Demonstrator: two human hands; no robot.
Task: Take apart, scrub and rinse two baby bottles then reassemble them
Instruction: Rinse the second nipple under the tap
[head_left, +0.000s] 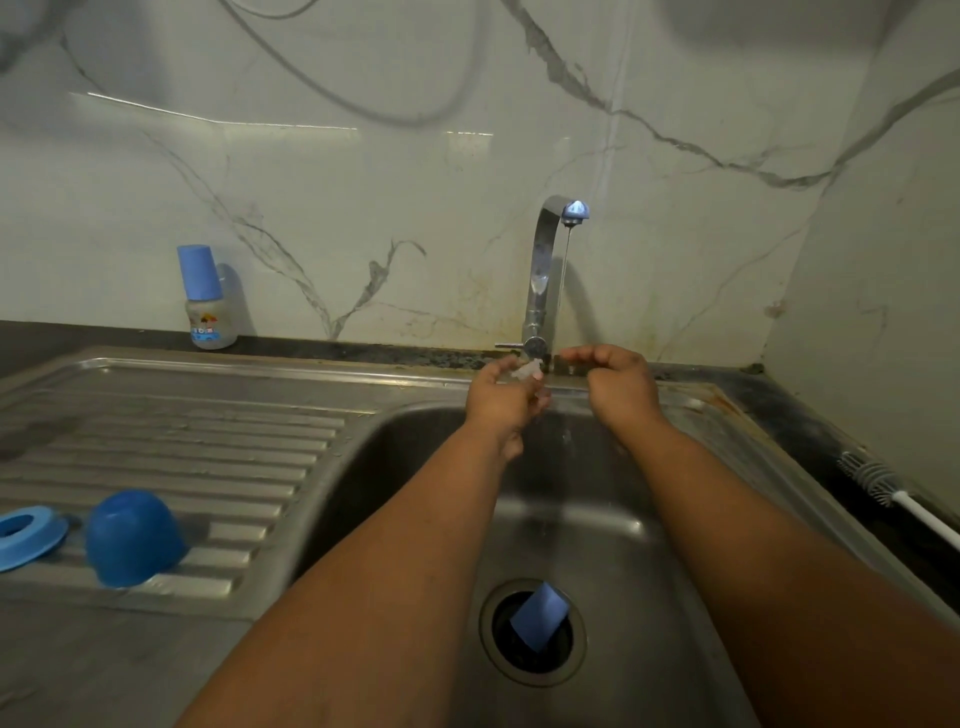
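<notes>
My left hand (501, 397) holds a small clear teat (527, 371) in its fingers beside the thin stream of water from the tap (545, 270). My right hand (613, 382) hovers just right of the stream, fingers loosely curled, holding nothing. A whole baby bottle (208, 301) with a blue cap stands at the back left against the wall. On the draining board lie a blue cap (132, 538), mouth down, and a blue screw ring (26, 535). A blue piece (540, 616) sits tilted in the sink drain.
The steel sink (426, 467) lies below my hands, with the ribbed draining board (208, 441) to its left. A bottle brush (883, 486) with a white handle lies on the dark counter at the right. A marble wall rises close behind the tap.
</notes>
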